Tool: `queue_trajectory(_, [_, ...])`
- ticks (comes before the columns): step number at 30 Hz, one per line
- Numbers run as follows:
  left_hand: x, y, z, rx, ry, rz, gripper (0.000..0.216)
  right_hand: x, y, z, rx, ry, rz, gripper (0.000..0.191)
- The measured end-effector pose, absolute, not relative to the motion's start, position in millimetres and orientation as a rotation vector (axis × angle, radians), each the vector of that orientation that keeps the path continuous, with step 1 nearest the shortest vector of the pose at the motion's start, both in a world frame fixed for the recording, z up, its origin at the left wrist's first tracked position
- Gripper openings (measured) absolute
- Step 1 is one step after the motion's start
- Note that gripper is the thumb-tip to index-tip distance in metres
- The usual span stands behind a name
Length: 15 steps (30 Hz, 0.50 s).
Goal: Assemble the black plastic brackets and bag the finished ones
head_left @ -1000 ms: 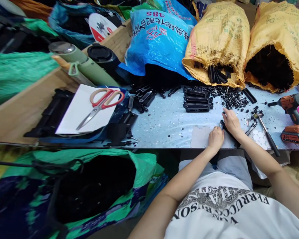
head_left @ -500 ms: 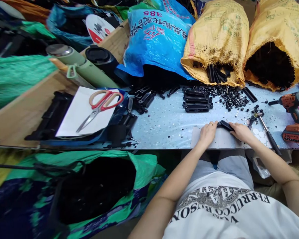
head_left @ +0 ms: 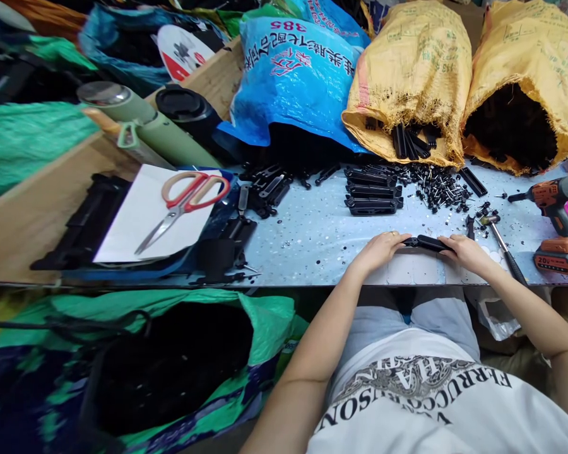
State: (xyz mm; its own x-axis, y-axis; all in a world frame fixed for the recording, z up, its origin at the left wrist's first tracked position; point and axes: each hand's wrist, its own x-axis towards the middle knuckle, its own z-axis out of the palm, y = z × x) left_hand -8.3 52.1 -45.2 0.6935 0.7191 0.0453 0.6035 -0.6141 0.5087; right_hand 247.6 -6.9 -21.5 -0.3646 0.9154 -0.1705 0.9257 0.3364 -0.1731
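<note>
Near the table's front edge, my left hand and my right hand grip a long black plastic piece between them. My left fingers close on its narrower end, my right fingers on its wider end. It lies nearly level above a pale sheet; whether it touches the sheet I cannot tell. Beyond my hands is a stack of similar black plastic pieces. A heap of screws with black heads lies right of the stack. A hammer rests just right of my right hand.
An orange cordless drill stands at the right. Scissors lie on white paper at the left, near a green flask. A blue sack and yellow sacks line the back. An open green bag is below the table.
My hands have moved apart, the left one going leftward, so more of the black plastic piece shows and it lies flatter. A small black part now shows beside the hammer. The view has shifted slightly.
</note>
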Motion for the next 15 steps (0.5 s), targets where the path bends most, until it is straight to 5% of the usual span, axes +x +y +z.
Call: queue_trajectory(15, [-26.9, 46.2, -41.8, 2.215, 0.939, 0.406, 0.035, 232.9, -28.2, -25.7, 1.942, 2.570, -0.504, 0.032])
